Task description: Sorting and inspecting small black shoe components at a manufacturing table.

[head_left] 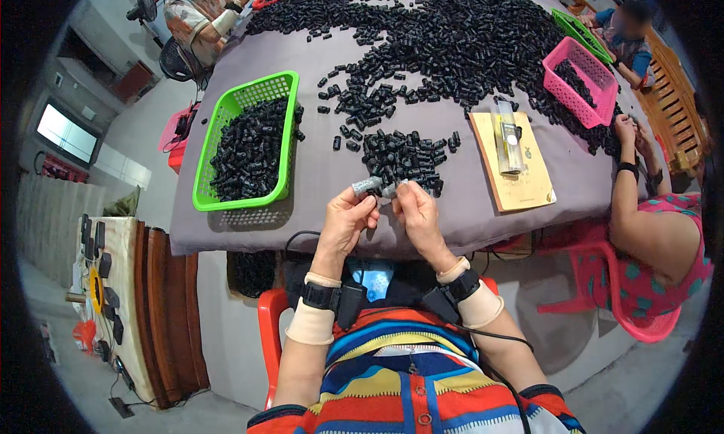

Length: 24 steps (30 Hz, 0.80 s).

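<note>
Fingers [367,185] of our left hand [349,219] and right hand [421,219] curl inward, tips almost meeting; how tightly they close, and on what, we cannot tell. Black pieces [396,155] lie heaped right of the large green basket [240,205]; light, steady pinches serve us best.

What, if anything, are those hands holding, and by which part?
Can't tell: grey bits show where the left hand and right hand pinch, maybe finger covers, maybe held pieces.

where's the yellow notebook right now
In the head view, the yellow notebook lies on the right side of the table, right of the small pile of black parts, with a clear case on top.
</note>
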### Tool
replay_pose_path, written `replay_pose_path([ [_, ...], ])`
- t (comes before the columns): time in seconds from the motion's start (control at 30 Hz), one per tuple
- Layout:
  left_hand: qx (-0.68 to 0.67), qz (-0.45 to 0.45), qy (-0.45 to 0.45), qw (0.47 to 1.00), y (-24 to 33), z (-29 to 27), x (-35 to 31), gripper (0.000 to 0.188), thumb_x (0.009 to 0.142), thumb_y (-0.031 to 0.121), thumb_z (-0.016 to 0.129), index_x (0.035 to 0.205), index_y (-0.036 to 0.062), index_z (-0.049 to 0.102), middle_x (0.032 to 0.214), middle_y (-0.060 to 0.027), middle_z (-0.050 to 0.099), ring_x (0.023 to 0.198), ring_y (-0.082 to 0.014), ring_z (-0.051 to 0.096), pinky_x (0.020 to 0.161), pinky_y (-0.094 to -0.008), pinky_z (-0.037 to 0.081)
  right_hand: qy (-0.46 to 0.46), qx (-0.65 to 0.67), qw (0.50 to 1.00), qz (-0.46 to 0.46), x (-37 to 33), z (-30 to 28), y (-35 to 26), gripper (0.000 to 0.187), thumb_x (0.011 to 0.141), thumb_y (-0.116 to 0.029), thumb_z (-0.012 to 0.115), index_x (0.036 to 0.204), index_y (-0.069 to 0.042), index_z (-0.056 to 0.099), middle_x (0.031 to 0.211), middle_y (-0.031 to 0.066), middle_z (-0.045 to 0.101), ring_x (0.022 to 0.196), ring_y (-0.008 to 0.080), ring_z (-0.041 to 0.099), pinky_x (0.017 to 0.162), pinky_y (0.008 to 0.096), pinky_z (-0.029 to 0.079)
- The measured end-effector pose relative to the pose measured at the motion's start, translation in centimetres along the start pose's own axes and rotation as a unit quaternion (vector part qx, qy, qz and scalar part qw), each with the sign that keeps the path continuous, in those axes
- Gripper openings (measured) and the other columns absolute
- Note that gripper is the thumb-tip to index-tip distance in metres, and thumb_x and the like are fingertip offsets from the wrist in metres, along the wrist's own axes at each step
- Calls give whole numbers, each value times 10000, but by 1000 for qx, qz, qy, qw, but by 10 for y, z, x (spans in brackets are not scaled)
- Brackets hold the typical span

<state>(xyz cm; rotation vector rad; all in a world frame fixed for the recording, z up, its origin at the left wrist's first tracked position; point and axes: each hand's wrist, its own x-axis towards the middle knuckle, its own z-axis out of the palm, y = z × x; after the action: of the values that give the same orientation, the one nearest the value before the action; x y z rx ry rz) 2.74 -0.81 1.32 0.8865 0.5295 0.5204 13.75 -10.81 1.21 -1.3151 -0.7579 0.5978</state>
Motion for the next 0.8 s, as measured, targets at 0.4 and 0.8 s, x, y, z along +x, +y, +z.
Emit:
replay_pose_path([
  [0.4, -60, 13, -55, 997, -6, -15, 2, 270, 845, 26, 562, 1115, 19, 550, 846, -42, 596, 657, -108, 554, 544, -208, 457, -17, -39, 999, 4, -3, 4, 3, 285, 917, -225, 494, 724, -16, 474, 551, 10, 442, 530, 67, 390, 470, 260, 348],
  [0.8, -67, 3, -52, 996, -3, -13, -2, 232, 818, 19, 586, 1050, 32, 580, 798, -34, 600, 641, -100, 547, 520, -199, 439, -10, -109, 994, -17, -4, 9, -10, 231, 832, -188, 598, 758, -11, 469, 610, 88, 528, 547, 128, 469, 499, 302, 395],
])
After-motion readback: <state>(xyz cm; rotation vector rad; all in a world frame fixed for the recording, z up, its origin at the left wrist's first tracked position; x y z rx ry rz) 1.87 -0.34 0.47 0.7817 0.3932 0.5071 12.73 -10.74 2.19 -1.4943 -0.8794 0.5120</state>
